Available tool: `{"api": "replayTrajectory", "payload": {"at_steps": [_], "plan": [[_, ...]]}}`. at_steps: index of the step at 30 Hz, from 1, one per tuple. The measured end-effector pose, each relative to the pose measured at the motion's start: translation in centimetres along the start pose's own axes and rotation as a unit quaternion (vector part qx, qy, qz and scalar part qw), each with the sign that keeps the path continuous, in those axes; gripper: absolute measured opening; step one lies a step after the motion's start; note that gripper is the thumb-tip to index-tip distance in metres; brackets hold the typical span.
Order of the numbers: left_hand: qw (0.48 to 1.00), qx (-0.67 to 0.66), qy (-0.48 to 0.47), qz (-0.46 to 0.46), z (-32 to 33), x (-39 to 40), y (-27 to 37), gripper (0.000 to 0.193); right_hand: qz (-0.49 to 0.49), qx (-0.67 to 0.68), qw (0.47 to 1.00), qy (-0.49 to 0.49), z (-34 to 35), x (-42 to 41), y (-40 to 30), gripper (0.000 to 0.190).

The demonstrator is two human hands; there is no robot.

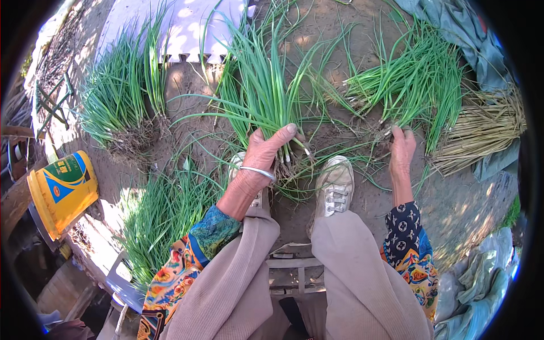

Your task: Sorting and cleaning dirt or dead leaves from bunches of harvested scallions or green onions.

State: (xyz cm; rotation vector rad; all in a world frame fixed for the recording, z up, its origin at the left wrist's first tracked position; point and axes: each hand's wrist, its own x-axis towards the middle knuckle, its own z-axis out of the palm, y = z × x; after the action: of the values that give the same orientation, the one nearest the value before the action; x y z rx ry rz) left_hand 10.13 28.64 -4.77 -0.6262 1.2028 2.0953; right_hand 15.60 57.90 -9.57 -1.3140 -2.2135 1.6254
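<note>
My left hand (265, 148), with a metal bangle at its wrist, grips a bunch of green onions (272, 93) near the white root ends, leaves pointing away from me. At the right, my right hand (403, 146) has its fingertips at the root end of a loose pile of green onions (412, 76); whether it pinches a stalk is unclear. Two upright-laid bunches with matted roots, one large (114, 93) and one slim (156, 72), are at the upper left. Another leafy heap (165, 216) lies beside my left leg.
A yellow plastic bucket (70, 187) lies tilted at the left. Dry straw (480, 127) is bundled at the right beside grey-green sheeting (471, 46). A pale foam mat (187, 25) covers ground at the top. My shoes (335, 182) stand on bare soil among scattered stalks.
</note>
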Motion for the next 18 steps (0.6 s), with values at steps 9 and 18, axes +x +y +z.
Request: {"api": "replayTrajectory", "payload": {"at_steps": [9, 18], "plan": [[0.999, -0.014, -0.010, -0.029, 0.4, 0.0, 0.3, 0.015, -0.344, -0.381, 0.819, 0.254, -4.1, -1.2, -1.0, 0.027], [1.000, 0.016, -0.002, -0.016, 0.4, 0.2, -0.1, 0.014, -0.120, -0.190, 0.974, -0.033, 0.9, 0.7, -2.0, 0.017]]}}
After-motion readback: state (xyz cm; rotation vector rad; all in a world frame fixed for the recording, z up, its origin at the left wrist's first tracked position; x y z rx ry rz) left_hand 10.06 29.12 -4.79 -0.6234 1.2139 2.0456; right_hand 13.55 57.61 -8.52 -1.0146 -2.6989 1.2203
